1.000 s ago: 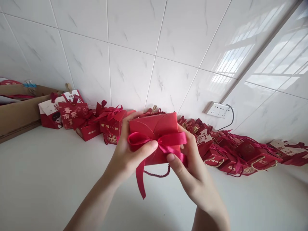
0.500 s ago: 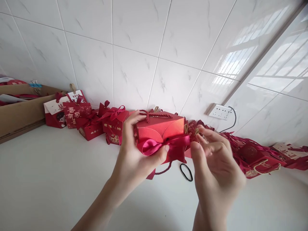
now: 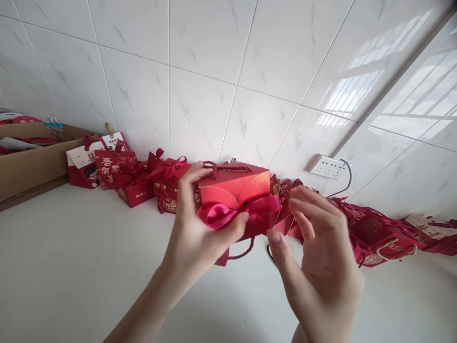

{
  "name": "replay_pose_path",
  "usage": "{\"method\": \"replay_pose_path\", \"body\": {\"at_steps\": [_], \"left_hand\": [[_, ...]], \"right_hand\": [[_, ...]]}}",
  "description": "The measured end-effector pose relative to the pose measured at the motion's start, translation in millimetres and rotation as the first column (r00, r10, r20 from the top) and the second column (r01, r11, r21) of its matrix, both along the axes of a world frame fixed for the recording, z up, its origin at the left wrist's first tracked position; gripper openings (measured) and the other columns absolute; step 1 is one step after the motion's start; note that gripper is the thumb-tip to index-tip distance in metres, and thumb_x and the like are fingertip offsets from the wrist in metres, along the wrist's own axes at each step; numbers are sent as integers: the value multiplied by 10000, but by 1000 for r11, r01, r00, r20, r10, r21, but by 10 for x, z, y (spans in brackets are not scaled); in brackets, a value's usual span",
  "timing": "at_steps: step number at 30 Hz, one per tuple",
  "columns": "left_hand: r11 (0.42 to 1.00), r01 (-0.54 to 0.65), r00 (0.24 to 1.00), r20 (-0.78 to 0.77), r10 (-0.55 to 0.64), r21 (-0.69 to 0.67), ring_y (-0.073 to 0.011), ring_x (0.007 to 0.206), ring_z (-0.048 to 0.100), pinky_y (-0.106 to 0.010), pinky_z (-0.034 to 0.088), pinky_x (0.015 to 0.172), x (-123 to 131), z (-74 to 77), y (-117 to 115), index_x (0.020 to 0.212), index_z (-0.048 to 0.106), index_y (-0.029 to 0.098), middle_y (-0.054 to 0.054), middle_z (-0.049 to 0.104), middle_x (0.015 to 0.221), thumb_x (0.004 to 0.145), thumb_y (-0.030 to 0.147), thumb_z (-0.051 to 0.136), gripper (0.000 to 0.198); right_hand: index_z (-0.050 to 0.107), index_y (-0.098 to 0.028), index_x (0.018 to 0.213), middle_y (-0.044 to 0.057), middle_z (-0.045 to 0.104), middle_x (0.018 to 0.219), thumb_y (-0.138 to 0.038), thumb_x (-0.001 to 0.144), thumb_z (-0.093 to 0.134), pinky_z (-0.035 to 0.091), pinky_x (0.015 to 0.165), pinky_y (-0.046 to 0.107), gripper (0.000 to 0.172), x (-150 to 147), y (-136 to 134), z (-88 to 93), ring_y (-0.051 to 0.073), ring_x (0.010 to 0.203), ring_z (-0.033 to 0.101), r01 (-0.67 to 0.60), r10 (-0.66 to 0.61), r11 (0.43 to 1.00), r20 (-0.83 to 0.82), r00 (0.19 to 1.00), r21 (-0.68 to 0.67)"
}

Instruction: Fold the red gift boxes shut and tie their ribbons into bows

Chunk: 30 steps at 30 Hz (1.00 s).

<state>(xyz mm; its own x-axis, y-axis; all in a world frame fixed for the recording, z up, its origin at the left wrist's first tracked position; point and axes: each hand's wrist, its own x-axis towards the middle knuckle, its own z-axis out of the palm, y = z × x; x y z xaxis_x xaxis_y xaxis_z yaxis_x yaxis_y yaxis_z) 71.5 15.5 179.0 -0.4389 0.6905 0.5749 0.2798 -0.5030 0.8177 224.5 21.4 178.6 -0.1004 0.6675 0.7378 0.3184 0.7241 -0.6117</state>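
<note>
A red gift box is held up in front of me, with a rope handle on top and another rope loop hanging below. Around its front runs a magenta satin ribbon bow. My left hand grips the box from its left side, the thumb pressing on the middle of the bow. To the right of the box is my right hand, thumb and fingers apart and nothing visible in its grasp. Its thumb tip is close to the box's lower right corner; whether it touches cannot be told.
Several red gift boxes with ribbons line the tiled wall; more stand at right. A cardboard box is at far left. A power strip with a black cord is at right. A black band lies partly hidden on the white tabletop.
My right hand's thumb has come away from its fingers, spreading the hand and moving slightly down and left. The left hand keeps hold of the gift box, which has shifted slightly left.
</note>
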Motion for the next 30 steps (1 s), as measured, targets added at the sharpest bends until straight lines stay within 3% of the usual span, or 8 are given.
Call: {"method": "replay_pose_path", "body": {"at_steps": [3, 6, 10, 17, 23, 27, 30], "left_hand": [[998, 48, 995, 88, -45, -33, -255, 1222, 545, -420, 482, 1039, -10, -11, 16, 1208, 448, 269, -61, 515, 1328, 701, 277, 763, 597], [997, 64, 990, 132, -58, -45, -237, 1202, 560, -406, 476, 1049, -27, -20, 30, 1222, 447, 276, -50, 541, 1309, 706, 285, 769, 608], [994, 98, 983, 163, -89, -52, -228, 1194, 574, -357, 530, 970, -46, -8, 28, 1217, 450, 281, -39, 561, 1304, 729, 289, 758, 578], [993, 102, 978, 190, -89, -63, -238, 1188, 581, -355, 540, 943, -46, 27, 13, 1218, 451, 274, -44, 563, 1306, 726, 302, 762, 583], [996, 63, 983, 177, -51, -66, -250, 1180, 585, -364, 532, 953, -57, 38, 7, 1199, 452, 257, -52, 572, 1276, 711, 311, 768, 584], [998, 15, 988, 152, -5, -65, -259, 1153, 601, -384, 543, 939, -62, 19, 17, 1186, 463, 252, -50, 593, 1231, 702, 315, 762, 573], [999, -8, 991, 130, 12, -38, -254, 1131, 614, -372, 570, 888, -62, 0, 27, 1192, 459, 253, -53, 589, 1231, 704, 310, 749, 571]], "right_hand": [[603, -260, 1079, 65, 619, 1079, -313, 911, 619, 545, 846, 383, 176, 16, 31, 0, 231, 1005, 613, 62, -62, 998, 35, 997, -11], [593, -231, 1008, 31, 646, 851, -384, 908, 617, 557, 632, 270, 185, 9, 33, 20, 178, 777, 637, 65, -58, 991, 61, 996, -115], [574, -205, 756, 20, 611, 701, -424, 917, 585, 447, 430, 185, 272, -12, -13, 65, 150, 661, 597, 42, -18, 968, 98, 995, -247], [566, -203, 712, -5, 587, 625, -493, 906, 588, 475, 489, 191, 350, 17, 30, 68, 127, 580, 568, 23, 20, 963, 158, 987, -269], [568, -199, 673, -11, 552, 587, -464, 934, 549, 356, 380, 164, 372, 56, 55, 27, 112, 534, 527, 8, 61, 967, 259, 964, -256], [563, -196, 682, -13, 565, 605, -434, 952, 527, 367, 398, 161, 362, 81, 32, 36, 107, 541, 528, 16, 62, 969, 303, 951, -248], [599, -205, 705, -14, 610, 642, -450, 953, 523, 408, 438, 167, 357, 107, 10, 26, 111, 561, 564, -29, 150, 953, 385, 911, -302]]}}
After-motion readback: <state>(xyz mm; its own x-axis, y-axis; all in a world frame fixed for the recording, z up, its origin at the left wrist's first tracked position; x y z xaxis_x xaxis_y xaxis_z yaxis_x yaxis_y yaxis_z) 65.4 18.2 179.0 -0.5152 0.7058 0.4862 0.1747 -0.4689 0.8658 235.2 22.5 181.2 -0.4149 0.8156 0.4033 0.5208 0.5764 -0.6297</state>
